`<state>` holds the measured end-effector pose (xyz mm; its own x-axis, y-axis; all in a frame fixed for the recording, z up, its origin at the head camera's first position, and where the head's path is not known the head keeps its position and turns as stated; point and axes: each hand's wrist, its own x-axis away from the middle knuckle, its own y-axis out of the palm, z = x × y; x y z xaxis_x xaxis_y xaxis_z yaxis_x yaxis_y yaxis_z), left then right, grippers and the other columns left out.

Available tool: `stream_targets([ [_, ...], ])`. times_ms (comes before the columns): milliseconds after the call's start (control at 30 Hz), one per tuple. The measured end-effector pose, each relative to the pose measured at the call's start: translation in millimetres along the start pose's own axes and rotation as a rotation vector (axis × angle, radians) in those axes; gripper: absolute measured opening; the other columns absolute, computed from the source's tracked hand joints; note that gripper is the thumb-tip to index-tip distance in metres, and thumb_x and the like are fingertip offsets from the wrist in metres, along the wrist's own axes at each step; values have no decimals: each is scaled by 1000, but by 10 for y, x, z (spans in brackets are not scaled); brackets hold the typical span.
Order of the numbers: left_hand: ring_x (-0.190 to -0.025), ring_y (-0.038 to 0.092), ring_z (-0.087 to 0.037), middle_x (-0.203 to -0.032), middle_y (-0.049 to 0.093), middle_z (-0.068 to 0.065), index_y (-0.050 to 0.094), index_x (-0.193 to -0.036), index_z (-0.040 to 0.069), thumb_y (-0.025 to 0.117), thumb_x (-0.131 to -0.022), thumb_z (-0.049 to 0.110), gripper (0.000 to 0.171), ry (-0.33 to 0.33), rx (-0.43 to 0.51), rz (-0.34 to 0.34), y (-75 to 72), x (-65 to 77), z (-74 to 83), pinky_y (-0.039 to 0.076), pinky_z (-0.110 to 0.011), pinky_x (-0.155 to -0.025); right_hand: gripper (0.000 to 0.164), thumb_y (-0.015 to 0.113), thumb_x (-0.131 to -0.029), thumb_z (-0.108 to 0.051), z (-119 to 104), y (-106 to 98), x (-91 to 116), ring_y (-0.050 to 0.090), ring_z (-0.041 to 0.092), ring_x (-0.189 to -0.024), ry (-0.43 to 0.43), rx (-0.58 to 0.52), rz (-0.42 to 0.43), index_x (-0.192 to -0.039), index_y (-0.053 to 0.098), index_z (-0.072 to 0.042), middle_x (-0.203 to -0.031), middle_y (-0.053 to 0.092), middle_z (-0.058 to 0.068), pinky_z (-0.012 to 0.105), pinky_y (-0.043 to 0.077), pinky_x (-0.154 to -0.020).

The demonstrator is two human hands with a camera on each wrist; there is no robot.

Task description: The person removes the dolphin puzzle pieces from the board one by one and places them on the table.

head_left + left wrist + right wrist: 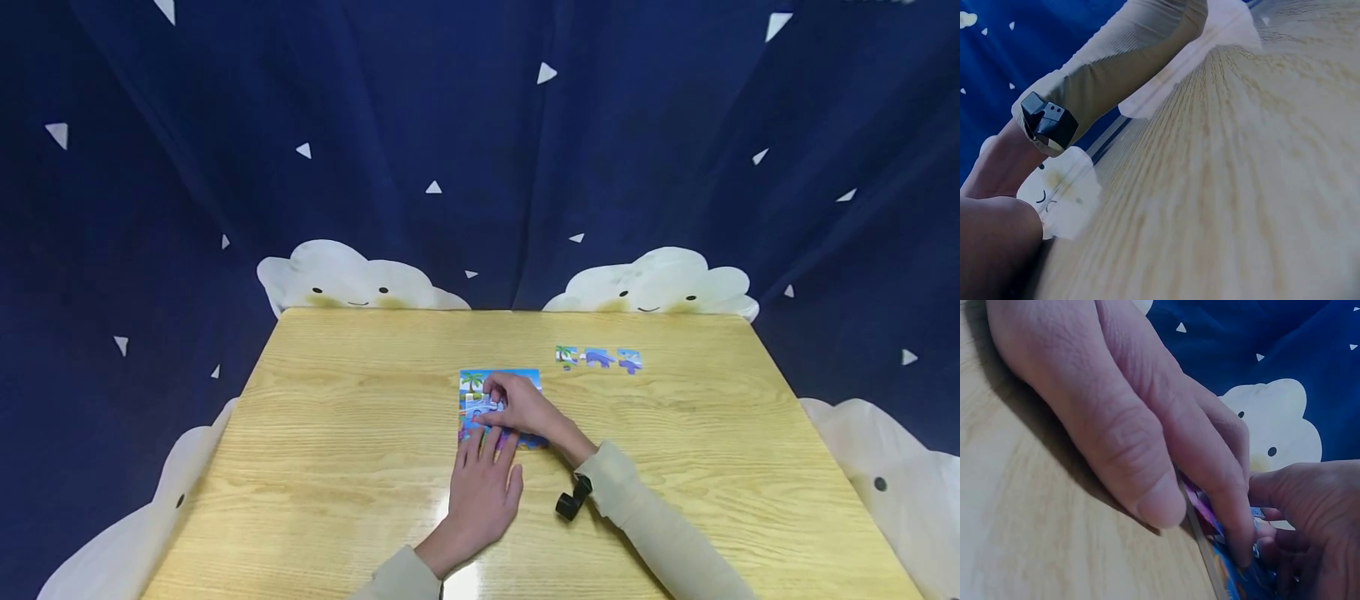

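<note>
A colourful jigsaw puzzle [500, 374] with a palm tree and sea picture lies on the table. My left hand [483, 492] reaches onto its lower edge, fingers stretched out and fingertips resting on the picture. The right wrist view shows that left hand [1129, 419] large, its thumb beside the board's edge. Curled over the middle of the puzzle, my right hand [525, 408] pinches a puzzle piece [495, 407] between thumb and fingers, which partly hide it. In the right wrist view the right hand [1322, 519] is at the right, close over the board.
Three loose puzzle pieces lie in a row past the board's upper right: a palm piece [567, 355], a purple dolphin piece [597, 358] and another purple one [630, 360]. All are on a wooden table [337, 467]. Behind hangs a dark blue curtain [450, 108] with white clouds.
</note>
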<state>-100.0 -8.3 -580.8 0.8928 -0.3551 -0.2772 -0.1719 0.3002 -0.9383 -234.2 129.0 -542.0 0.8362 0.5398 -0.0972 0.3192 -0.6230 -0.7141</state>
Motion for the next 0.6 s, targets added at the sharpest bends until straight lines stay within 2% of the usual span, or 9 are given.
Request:
stream_targets([
  [167, -147, 36, -40, -153, 49, -12, 52, -153, 18, 39, -109, 38, 50, 9, 2, 4, 8, -1, 8, 28, -53, -120, 35, 88, -85, -26, -5, 23, 38, 50, 10, -69, 8, -8, 28, -106, 65, -10, -86, 59, 0, 27, 44, -65],
  [433, -144, 38, -41, -149, 50, -11, 57, -145, 17, 42, -107, 35, 45, 18, 8, 43, 38, -12, 2, 29, -53, -117, 38, 89, -83, -29, -8, 82, 38, 52, 11, -70, 68, -17, 64, -109, 69, -9, -88, 60, -2, 28, 46, -67],
  [600, -142, 41, -41, -145, 50, -10, 59, -140, 18, 45, -106, 36, 41, 15, 6, 64, 44, -10, -1, 31, -53, -116, 41, 88, -81, -31, 34, 139, 46, 53, 11, -73, 40, 21, 122, -108, 71, -7, -87, 61, -3, 27, 47, -69],
])
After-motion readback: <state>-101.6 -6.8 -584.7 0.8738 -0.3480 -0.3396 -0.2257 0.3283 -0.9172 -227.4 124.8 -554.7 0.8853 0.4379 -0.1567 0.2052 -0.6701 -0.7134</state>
